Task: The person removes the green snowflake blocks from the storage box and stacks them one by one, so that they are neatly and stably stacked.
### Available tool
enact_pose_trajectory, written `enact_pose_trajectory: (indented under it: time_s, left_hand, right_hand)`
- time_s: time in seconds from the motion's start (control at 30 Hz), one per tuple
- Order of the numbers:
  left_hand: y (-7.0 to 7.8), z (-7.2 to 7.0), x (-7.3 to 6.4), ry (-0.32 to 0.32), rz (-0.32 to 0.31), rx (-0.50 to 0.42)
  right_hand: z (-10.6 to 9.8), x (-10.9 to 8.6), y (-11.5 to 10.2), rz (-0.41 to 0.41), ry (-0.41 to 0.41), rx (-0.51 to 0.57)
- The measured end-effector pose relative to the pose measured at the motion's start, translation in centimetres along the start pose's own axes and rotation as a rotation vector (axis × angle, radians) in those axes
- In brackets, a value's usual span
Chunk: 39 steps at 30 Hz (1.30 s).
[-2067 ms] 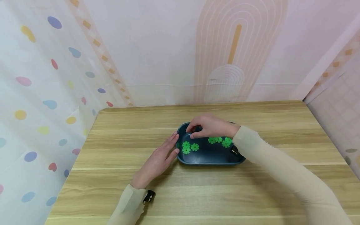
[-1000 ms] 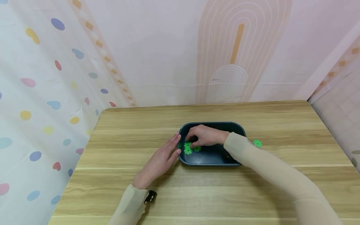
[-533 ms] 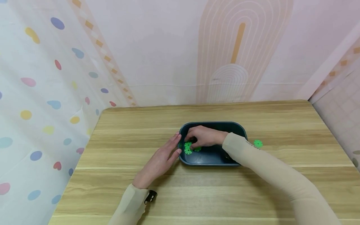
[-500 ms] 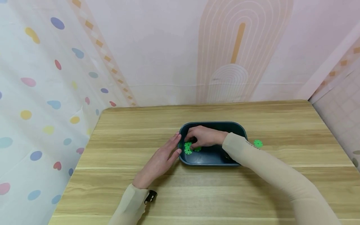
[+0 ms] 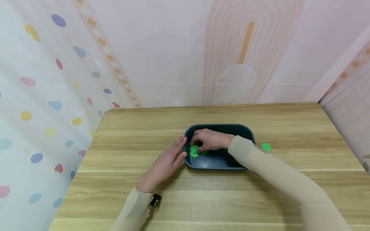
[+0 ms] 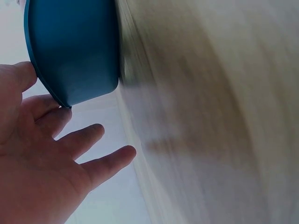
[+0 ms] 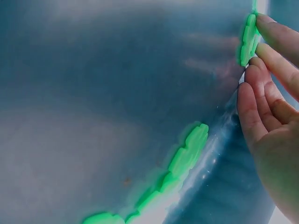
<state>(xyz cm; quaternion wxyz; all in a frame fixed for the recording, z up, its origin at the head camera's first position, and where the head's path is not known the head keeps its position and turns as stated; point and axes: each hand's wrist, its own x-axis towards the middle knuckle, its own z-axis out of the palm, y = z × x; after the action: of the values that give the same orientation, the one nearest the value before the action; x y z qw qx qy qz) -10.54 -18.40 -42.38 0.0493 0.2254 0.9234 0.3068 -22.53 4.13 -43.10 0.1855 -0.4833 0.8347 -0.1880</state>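
Note:
A dark blue oblong tray (image 5: 219, 168) with rounded corners stands on the wooden table. My left hand (image 5: 160, 166) has its fingers spread, the tips of thumb and fingers resting against the tray's left rim. Inside the tray, several green notched building discs (image 5: 194, 153) lie near the left end. My right hand (image 5: 212, 140) reaches in over them with bent fingers. In the right wrist view its thumb and a finger pinch at a green building disc (image 7: 248, 39) low by the tray floor. Another row of green discs (image 7: 187, 154) lies below it there.
One loose green disc (image 5: 266, 147) lies on the wooden table (image 5: 202, 199), right of the tray. The right sleeve (image 5: 277, 170) passes over the tray's right end and hides part of it. A printed curtain (image 5: 162, 64) hangs behind the table.
From about two to one second ago, the right hand dropped onto the discs at the tray's left end; the loose disc on the table came into view. Since then both hands stay nearly still.

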Motion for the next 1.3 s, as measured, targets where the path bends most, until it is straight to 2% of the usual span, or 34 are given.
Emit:
enact_pose_trajectory:
  time_s: [0.23,0.43,0.93,1.3]
  left_hand:
    - [0.0,0.1,0.1,-0.004,0.0,-0.006]
    - [0.0,0.3,0.1,-0.009,-0.007,-0.012]
    - [-0.1,0.1,0.1,0.0,-0.012,-0.019]
    - [-0.2,-0.2,0.4,-0.004,-0.013,0.002]
  right_hand:
    - [-0.7,-0.5,-0.7,0.044,-0.015,0.033]
    - [-1.5,-1.1,-1.0,0.07,0.006,0.046]
    - [-3.5,-2.7,-1.9,0.057,0.052,0.092]
    - [-5.4,-4.1,-2.7,0.056,0.129,0.122]
